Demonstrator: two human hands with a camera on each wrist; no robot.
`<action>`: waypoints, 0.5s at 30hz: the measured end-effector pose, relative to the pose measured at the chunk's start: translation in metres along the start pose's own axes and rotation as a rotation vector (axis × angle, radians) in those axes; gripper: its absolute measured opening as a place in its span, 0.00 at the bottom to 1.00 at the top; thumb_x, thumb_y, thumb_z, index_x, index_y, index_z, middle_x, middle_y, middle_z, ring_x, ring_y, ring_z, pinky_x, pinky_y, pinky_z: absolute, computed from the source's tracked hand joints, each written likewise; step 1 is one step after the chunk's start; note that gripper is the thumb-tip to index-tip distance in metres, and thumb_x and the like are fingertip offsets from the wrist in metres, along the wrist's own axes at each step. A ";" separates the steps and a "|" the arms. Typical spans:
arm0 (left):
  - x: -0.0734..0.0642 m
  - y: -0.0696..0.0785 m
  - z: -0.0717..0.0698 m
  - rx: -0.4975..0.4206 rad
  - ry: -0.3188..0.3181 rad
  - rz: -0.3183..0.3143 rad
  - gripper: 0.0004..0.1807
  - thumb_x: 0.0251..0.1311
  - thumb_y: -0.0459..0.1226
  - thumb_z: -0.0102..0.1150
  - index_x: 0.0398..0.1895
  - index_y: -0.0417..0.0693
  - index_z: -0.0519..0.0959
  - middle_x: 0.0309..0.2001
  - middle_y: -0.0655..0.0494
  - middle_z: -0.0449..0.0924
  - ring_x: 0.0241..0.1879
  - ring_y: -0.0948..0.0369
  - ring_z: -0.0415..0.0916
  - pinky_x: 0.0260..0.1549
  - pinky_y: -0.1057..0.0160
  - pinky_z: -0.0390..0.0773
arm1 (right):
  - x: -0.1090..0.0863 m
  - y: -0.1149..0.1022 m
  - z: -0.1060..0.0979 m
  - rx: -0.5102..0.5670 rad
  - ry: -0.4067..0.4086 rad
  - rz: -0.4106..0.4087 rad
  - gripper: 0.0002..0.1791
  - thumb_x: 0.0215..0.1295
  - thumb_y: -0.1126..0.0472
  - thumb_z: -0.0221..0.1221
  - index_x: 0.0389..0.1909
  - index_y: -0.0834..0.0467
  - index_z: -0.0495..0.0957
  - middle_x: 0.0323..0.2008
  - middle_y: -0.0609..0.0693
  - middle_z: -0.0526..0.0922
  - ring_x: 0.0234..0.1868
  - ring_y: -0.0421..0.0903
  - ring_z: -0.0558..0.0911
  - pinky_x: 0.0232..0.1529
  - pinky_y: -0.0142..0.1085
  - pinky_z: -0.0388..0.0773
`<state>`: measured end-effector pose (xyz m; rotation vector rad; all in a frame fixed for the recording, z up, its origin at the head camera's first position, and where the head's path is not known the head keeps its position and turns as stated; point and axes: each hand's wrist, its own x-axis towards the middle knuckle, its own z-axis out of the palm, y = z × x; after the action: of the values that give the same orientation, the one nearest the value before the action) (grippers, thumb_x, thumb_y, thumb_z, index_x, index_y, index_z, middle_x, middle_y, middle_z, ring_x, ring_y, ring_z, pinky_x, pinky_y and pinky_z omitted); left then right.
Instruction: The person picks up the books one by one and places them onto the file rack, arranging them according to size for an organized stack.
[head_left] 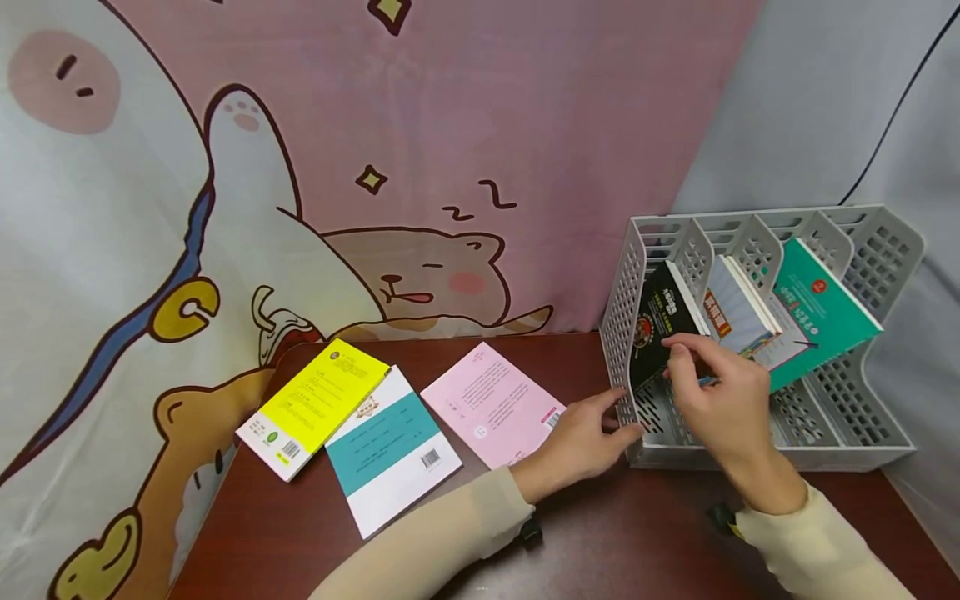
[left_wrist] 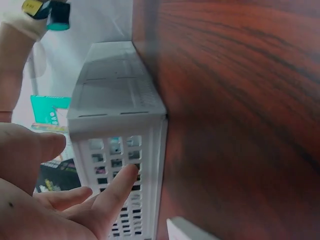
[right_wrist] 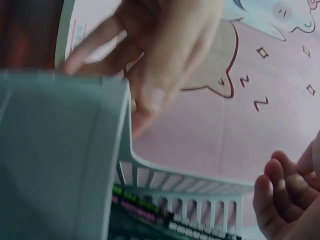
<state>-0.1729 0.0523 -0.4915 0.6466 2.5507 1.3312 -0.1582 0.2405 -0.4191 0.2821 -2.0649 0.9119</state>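
Observation:
My left hand rests at the front left corner of a light grey plastic book rack. Its fingers lie fairly straight against the perforated side wall, with the thumb near the front edge. Over the rack's left compartments is my right hand, fingers loosely bent and nothing visible between them. The fingertips overlap a black book leaning in the leftmost compartment. To its right stand books with a grey-blue cover and a green book, tilted in their slots.
Left of the rack, a pink book, a teal-and-white book and a yellow book lie on the dark red wooden table. A cartoon-printed curtain hangs behind. A black cable runs down behind the rack.

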 end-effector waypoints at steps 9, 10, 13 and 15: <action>-0.012 0.002 -0.040 -0.100 0.051 0.029 0.24 0.78 0.50 0.64 0.72 0.56 0.83 0.54 0.53 0.94 0.43 0.71 0.89 0.38 0.74 0.82 | -0.013 -0.019 0.015 0.054 -0.184 0.056 0.11 0.75 0.68 0.63 0.44 0.54 0.93 0.22 0.44 0.88 0.21 0.28 0.78 0.26 0.21 0.73; -0.014 0.001 -0.045 -0.098 0.061 0.033 0.23 0.78 0.50 0.63 0.71 0.56 0.83 0.56 0.52 0.93 0.43 0.71 0.89 0.39 0.73 0.83 | -0.014 -0.021 0.017 0.066 -0.201 0.065 0.11 0.75 0.69 0.63 0.44 0.54 0.93 0.22 0.43 0.87 0.20 0.28 0.78 0.25 0.21 0.73; -0.020 -0.003 -0.059 -0.090 0.091 0.036 0.22 0.79 0.51 0.62 0.70 0.57 0.84 0.60 0.50 0.92 0.44 0.70 0.90 0.41 0.71 0.84 | -0.016 -0.028 0.024 0.119 -0.252 0.100 0.11 0.76 0.69 0.63 0.44 0.53 0.92 0.22 0.42 0.86 0.19 0.29 0.78 0.23 0.24 0.74; -0.024 -0.007 -0.068 -0.091 0.108 0.028 0.22 0.79 0.52 0.62 0.69 0.59 0.85 0.60 0.51 0.92 0.46 0.68 0.91 0.43 0.68 0.86 | -0.018 -0.033 0.029 0.145 -0.287 0.122 0.11 0.77 0.69 0.63 0.44 0.52 0.92 0.22 0.42 0.86 0.19 0.30 0.78 0.22 0.25 0.75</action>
<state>-0.1779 -0.0122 -0.4587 0.6117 2.5547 1.5208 -0.1487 0.1955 -0.4271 0.3868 -2.3008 1.1536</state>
